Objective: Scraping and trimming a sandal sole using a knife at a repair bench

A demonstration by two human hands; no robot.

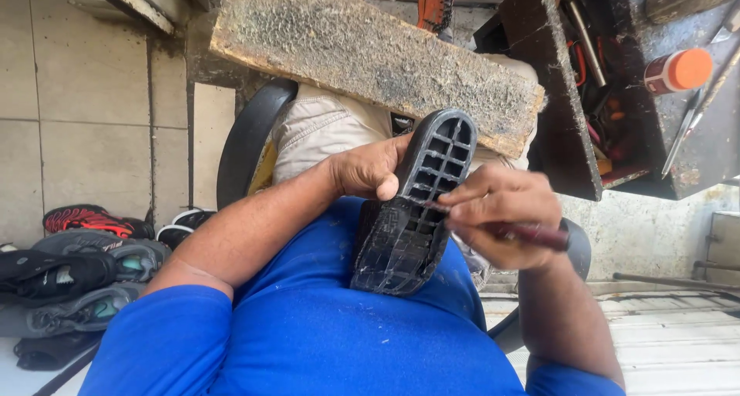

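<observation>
Left hand fingers wrapped round black shoe sole — right hand fingers pinched tight on dark-handled tool.

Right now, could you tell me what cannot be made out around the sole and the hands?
- Head view: tool tip, hidden where it meets the black sole.
- Tool's grip, wrapped by the right hand.
- Sole's left edge, covered by the left hand.
- Sole's other face, turned away.

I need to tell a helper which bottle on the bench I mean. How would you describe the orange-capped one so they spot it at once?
Start at the dark, stained workbench at the upper right. Among its metal tools lies a small bottle on its side. Its bright orange cap and pale label band set it apart from the grey tools around it.
</observation>
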